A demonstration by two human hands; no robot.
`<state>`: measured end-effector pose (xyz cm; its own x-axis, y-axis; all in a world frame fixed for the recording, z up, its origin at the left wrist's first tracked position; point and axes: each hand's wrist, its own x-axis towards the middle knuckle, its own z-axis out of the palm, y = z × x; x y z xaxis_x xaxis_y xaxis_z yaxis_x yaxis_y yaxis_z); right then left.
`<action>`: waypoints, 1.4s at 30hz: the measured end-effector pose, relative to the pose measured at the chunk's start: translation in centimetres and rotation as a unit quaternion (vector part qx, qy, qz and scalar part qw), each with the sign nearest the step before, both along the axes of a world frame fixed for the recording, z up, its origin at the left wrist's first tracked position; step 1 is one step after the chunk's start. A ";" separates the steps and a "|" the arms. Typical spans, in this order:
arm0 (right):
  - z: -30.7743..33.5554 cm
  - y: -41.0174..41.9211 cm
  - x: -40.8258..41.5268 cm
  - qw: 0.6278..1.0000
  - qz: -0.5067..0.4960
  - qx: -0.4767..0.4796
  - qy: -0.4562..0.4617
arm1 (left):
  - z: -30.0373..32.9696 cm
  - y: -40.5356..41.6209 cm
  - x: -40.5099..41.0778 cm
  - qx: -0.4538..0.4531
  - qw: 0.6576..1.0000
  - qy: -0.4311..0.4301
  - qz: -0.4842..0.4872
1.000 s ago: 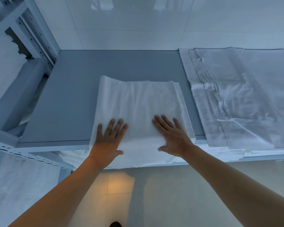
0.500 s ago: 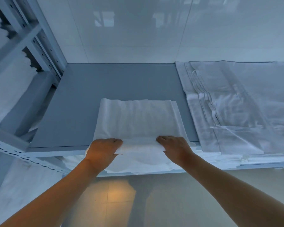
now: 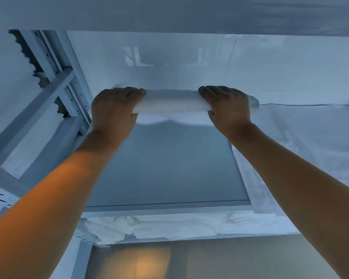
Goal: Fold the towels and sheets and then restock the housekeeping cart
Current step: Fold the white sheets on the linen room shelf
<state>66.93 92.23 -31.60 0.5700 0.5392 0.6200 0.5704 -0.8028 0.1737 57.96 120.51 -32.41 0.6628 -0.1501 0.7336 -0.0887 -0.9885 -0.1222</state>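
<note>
Head view, the only one: your left hand [image 3: 114, 109] and right hand [image 3: 227, 106] each grip one end of the folded white towel [image 3: 170, 102], fingers curled over the top edge, thumbs underneath as far as I can tell. The towel is off the grey shelf [image 3: 165, 164], held up between the hands in front of the white tiled wall [image 3: 169, 61], with a loose lower layer sagging in the middle just below the fold. My read: you're carrying a finished fold off the shelf, probably toward the cart, which isn't in frame. To do it well, keep both hands level and at the same spread so the fold lines don't skew; the sag says the bottom layer is free, so slide your fingers further under or tip the bundle flat onto your palms before you turn. Don't squeeze the ends toward each other, that buckles the centre. Watch the spread sheet [image 3: 302, 141] on the right of the shelf: your right wrist passes just beside its edge, and a snag would drag it off. The shelving upright [image 3: 54, 57] on the left is near your left hand, so pull the towel straight back toward you rather than swinging sideways. The linen stacked on the shelf below [image 3: 169, 224] sits close to the front edge; keep your forearms above it.
</note>
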 end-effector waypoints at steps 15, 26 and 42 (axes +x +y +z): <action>-27.9 -4.6 -10.7 0.900 0.002 -0.041 0.434 | -26.0 -2.6 -11.9 -0.133 0.905 0.404 0.015; -27.7 5.4 -5.5 0.908 0.026 -0.036 0.416 | -27.4 1.6 -1.2 -0.086 0.893 0.429 0.102; -29.9 6.3 -5.2 0.904 -0.067 0.027 0.421 | -28.4 3.4 5.5 -0.210 0.861 0.441 0.143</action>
<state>61.74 98.56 -61.48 0.9103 0.4121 -0.0398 0.3794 -0.8689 -0.3180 63.45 123.87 -60.77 0.9555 0.2681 -0.1234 0.2909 -0.9257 0.2416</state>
